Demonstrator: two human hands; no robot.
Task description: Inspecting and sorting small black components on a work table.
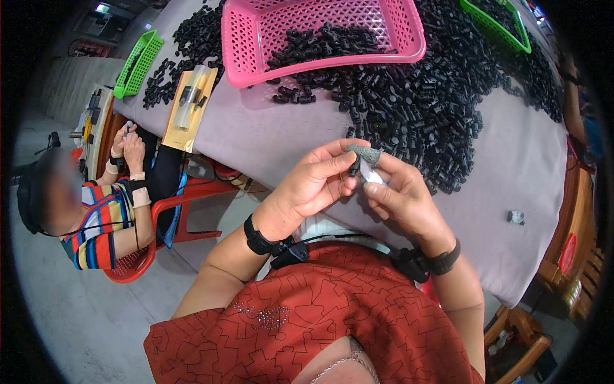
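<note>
Above the near part of the cloth-covered table, my two hands meet. My left hand (320,176) is closed, its thumb and fingers pinching a small black plastic part (354,168). A rough grey wrap (364,153) lies across the fingertips here; which finger it covers, I cannot tell. My right hand (403,195) is closed too, thumb pressed on a small pale, pointed, blade-like piece (369,174) whose tip is against or right beside the black part. Just beyond the hands spreads a large heap of similar black parts (416,109).
A pink basket (249,75) with black parts stands behind the hands. Green baskets (142,64) sit at the far left and far right. A yellow envelope (182,131) carries a clear tube. Right of me lies a small grey piece (515,217). A seated person (109,224) works at left.
</note>
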